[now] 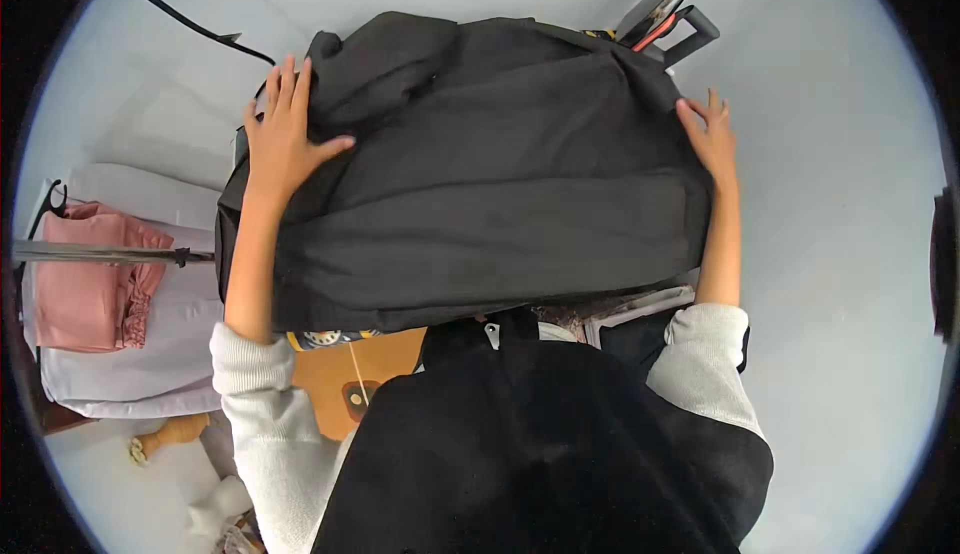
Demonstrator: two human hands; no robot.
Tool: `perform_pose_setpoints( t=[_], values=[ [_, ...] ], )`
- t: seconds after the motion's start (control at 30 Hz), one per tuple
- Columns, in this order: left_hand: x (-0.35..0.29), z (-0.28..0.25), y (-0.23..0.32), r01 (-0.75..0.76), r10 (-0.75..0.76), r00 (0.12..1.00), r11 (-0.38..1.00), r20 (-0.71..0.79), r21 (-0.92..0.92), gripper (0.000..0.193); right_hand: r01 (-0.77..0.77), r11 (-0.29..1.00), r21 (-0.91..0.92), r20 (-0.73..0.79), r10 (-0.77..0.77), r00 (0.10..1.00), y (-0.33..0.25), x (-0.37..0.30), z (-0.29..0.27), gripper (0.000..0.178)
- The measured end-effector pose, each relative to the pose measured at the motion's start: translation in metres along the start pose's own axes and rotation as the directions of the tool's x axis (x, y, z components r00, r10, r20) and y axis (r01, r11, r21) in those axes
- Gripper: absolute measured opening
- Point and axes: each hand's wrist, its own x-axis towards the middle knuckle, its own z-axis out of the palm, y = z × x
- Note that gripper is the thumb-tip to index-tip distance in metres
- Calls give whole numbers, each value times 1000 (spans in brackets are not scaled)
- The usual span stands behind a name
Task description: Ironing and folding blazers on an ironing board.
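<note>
A large black cloth garment [500, 194] is spread across the surface in front of me, with folds running from side to side. My left hand [285, 139] lies on its far left part, fingers stretched and thumb held wide. At the far right edge of the cloth is my right hand [712, 139], its thumb and fingers apart and touching the border. Just beyond that hand, what looks like a clothes iron [665, 24] stands on end, with a dark handle and a red strip. What supports the cloth is mostly hidden under it.
To the left, a pink garment [95, 269] and a white one [190, 304] hang by a metal rail [110, 252]. A black cable [190, 24] runs at the upper left. Below the cloth shows an orange surface [330, 369]; a tan vase [175, 434] is at the lower left.
</note>
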Motion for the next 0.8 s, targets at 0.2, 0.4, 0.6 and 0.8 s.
perform_pose_setpoints(
  t=[0.2, 0.4, 0.6, 0.8],
  values=[
    [-40, 4, -10, 269, -267, 961, 963, 71, -21, 95, 45, 998, 54, 163, -53, 985, 10, -5, 12, 71],
    [-54, 0, -22, 471, -463, 794, 878, 394, 84, 74, -84, 985, 153, 122, 66, 990, 33, 29, 35, 48],
    [-50, 17, -36, 542, -517, 813, 840, 267, -25, 44, -167, 977, 130, 216, 137, 967, 61, 36, 39, 42],
    [-60, 43, -37, 460, -495, 867, 843, 65, 279, 41, -263, 940, -216, 285, 318, 904, 6, 21, 10, 38]
  ],
)
